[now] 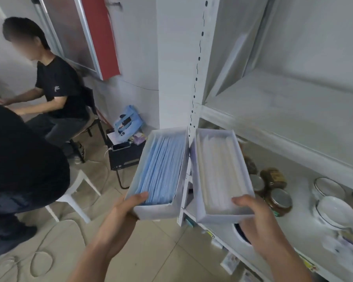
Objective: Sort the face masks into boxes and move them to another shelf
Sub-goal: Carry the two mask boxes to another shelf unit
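I carry two open white boxes side by side in front of a white shelf unit. The left box [157, 210] is packed with blue face masks [161, 167]; my left hand [128, 206] grips its near end, thumb over the rim on the masks. The right box [222, 216] is filled with white face masks [218, 165]; my right hand [255, 218] grips its near end, thumb inside the rim. Both boxes hover in the air beside the shelf's upright post [198, 64], their long sides almost touching.
A bare white shelf board [289, 110] lies at upper right. The shelf below it holds jars [277, 192] and glass bowls [334, 208]. Two people in dark clothes [57, 88] sit at left. A black case [126, 153] with a blue bag and cables lie on the floor.
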Motion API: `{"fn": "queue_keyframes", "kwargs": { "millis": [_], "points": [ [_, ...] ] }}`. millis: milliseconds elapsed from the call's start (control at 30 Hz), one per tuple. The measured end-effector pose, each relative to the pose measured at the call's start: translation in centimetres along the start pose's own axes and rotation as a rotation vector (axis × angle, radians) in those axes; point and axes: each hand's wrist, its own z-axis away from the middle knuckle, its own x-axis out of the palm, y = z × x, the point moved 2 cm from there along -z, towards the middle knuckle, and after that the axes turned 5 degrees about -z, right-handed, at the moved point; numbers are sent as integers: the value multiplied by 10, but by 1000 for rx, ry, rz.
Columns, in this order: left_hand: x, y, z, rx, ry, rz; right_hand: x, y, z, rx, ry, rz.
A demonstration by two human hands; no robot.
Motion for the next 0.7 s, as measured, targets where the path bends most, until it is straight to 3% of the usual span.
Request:
{"fn": "queue_keyframes", "kwargs": {
  "millis": [67,100,133,200,267,433,700],
  "points": [
    [-5,25,-12,-3,-86,50,-6,-15,6,-123,124,-30],
    [-4,38,-18,0,-134,71,-8,-23,4,-59,138,-169],
    [-2,50,-25,2,-179,87,-5,-36,5,-36,64,-318],
    [11,72,-40,10,-262,94,-1,-58,14,-82,77,-400],
    [31,89,-58,28,-319,66,1,-75,7,-330,163,-33],
    [97,118,-107,91,-431,-77,7,-127,-8,-359,355,-108],
    [181,137,-191,105,-446,-97,-13,-182,-53,-428,373,-113]
  ]
}}
